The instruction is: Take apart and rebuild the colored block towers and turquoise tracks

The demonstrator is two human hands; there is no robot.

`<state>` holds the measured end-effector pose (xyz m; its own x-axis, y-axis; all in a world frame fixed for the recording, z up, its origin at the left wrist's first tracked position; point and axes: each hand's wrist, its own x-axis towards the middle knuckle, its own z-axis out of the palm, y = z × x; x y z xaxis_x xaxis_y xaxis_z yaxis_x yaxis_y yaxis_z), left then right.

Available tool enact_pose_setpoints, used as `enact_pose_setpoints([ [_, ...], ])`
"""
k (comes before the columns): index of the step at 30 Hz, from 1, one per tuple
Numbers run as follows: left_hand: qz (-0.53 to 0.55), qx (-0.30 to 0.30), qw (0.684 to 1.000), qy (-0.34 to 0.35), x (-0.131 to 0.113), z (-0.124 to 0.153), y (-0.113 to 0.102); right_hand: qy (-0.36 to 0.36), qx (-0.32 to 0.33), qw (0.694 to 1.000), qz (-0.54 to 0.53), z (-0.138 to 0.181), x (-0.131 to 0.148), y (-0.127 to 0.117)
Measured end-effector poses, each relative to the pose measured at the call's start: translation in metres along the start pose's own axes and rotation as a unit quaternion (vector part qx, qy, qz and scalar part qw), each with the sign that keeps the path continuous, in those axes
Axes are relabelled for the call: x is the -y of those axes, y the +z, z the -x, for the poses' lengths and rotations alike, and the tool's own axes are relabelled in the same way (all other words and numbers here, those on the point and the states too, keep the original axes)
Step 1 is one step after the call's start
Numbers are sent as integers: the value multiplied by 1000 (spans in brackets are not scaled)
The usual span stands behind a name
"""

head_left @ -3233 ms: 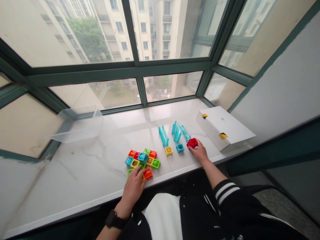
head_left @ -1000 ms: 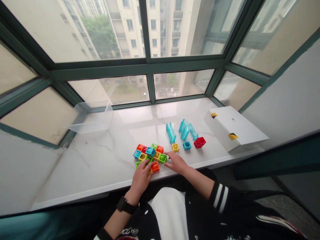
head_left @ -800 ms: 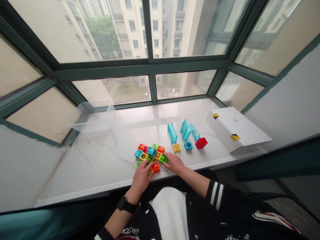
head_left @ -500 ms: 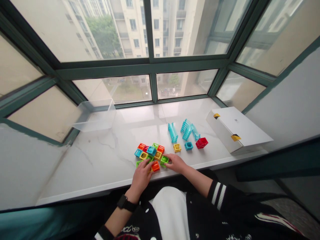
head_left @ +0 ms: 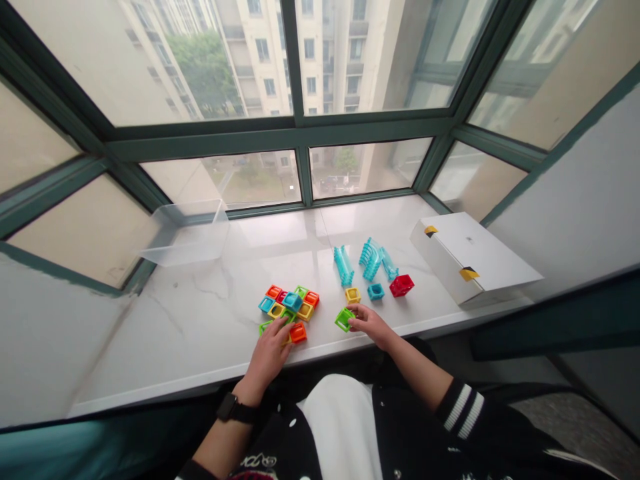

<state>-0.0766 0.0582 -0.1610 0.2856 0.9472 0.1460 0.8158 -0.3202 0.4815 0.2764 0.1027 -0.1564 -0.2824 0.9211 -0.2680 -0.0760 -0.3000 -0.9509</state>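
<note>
A joined cluster of colourful plastic building blocks (head_left: 304,311) in red, orange, yellow, green and blue lies near the front of the sill, one blue block (head_left: 292,301) raised on top. My left hand (head_left: 271,345) is closed over the cluster's near side, fingers on green and yellow pieces and partly hiding them. Between the fingertips of my right hand (head_left: 371,324) is a hollow green block (head_left: 344,319), separate from the cluster. Just beyond that hand sit a yellow block (head_left: 353,295), a blue block (head_left: 375,292) and a larger red block (head_left: 402,285).
Translucent blue track pieces (head_left: 343,266) lie behind the loose blocks. A clear plastic bin (head_left: 187,250) stands at the back left. On the right is a white box (head_left: 475,257) with yellow-black tabs. Windows border the white marbled sill (head_left: 165,333).
My right hand has pulled the green block away from the cluster to the right. My left hand and the cluster have shifted slightly left.
</note>
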Motion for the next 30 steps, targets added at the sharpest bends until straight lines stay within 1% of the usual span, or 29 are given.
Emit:
enact_pose_setpoints([
  [3,8,-6,1000,1,-9,-1,-9,-29,-2,999,14,5,3,1],
  [5,20,-28,999,-12,-24,-3,-19,-76,-15,995,66,9,9,7],
  [8,84,-64,994,-39,-55,-9,-33,-186,-26,968,167,16,27,23],
  [10,162,-55,984,-51,-75,-16,-37,-256,-2,941,223,20,43,37],
  [12,267,-29,960,-78,-91,-23,-36,-306,30,913,270,23,56,50],
  [15,406,25,905,-125,-104,-30,-26,-346,46,883,314,25,67,62],
  [17,465,49,873,-137,-107,-32,-19,-362,53,868,336,25,69,64],
  [20,515,66,843,-142,-110,-31,-12,-379,71,846,368,26,66,62],
  [23,544,79,820,-157,-114,-31,-11,-378,78,841,378,27,63,61],
  [25,574,79,795,-177,-116,-32,-13,-378,73,845,371,27,62,61],
  [28,621,80,754,-198,-117,-33,-16,-383,43,856,344,26,61,61],
  [30,643,81,734,-200,-117,-33,-17,-374,22,868,326,26,60,62],
])
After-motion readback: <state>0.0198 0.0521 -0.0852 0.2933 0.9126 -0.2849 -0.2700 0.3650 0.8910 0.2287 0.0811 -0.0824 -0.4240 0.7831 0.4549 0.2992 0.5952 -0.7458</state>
